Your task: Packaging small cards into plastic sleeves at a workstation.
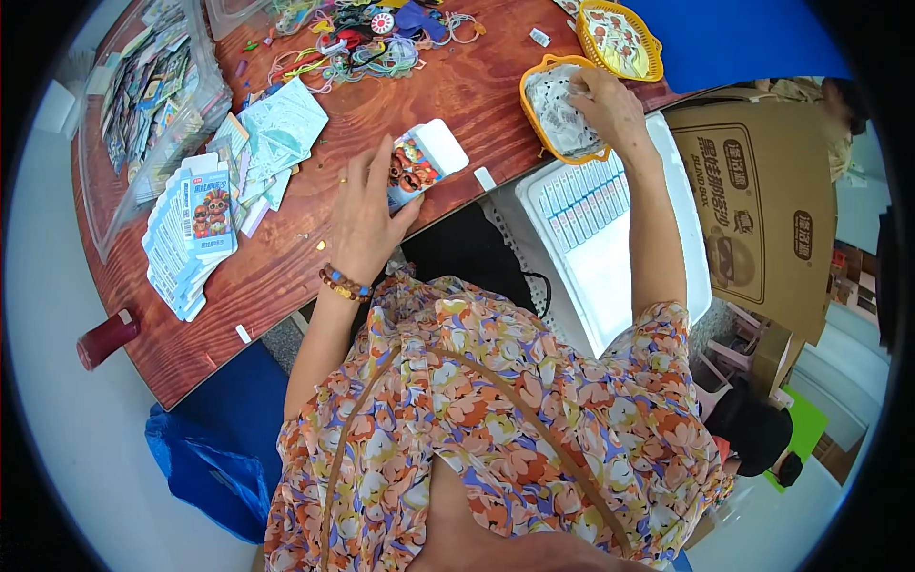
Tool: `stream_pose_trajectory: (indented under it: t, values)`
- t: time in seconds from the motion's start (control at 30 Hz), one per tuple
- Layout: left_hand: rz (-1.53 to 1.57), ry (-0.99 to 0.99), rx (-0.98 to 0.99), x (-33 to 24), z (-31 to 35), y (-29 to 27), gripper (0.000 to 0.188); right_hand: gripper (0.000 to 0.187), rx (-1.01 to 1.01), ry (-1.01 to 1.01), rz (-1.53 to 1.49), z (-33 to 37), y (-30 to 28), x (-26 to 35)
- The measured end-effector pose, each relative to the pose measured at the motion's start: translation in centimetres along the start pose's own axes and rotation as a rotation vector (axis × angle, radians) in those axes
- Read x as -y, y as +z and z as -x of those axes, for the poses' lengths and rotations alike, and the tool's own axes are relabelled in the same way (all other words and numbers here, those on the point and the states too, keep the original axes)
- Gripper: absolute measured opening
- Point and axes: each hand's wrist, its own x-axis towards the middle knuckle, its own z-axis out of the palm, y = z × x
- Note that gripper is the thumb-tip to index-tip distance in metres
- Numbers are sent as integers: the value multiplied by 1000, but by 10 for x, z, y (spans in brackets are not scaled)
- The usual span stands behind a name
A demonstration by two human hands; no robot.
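Note:
My left hand (pixel 367 205) is closed around a small printed cardboard box (pixel 415 172) on the table. Its white flap stands open toward the right, and cartoon figures show on its face. Farther right, my right hand (pixel 612 107) reaches into an orange-yellow plastic basket (pixel 532 112). White packets with dark specks (pixel 558 100) fill the basket. My right fingers are bent down among the packets; what they grip is hidden. Just below the basket, rows of blue-and-white boxes (pixel 583 202) stand in a white foam box (pixel 562 267).
Fanned flattened cartons (pixel 181 243) and pale blue printed sheets (pixel 281 124) lie left. A clear tub (pixel 105 205) holds many cards. Colourful cords and trinkets (pixel 372 43) spread at the back. Another yellow basket (pixel 658 62) stands far right, a large carton (pixel 762 200) beyond the foam box.

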Motion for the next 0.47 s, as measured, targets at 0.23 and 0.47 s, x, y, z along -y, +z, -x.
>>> stream_pose_trajectory:
  t: [0.23, 0.47]
  values:
    - [-223, 31, 194, -5, -13, 5, 78, 19, 78, -32, 46, -1, 1, -1]
    - [-239, -7, 260, -10, -20, 1, 79, 23, 230, 45, -73, -2, -12, 4]
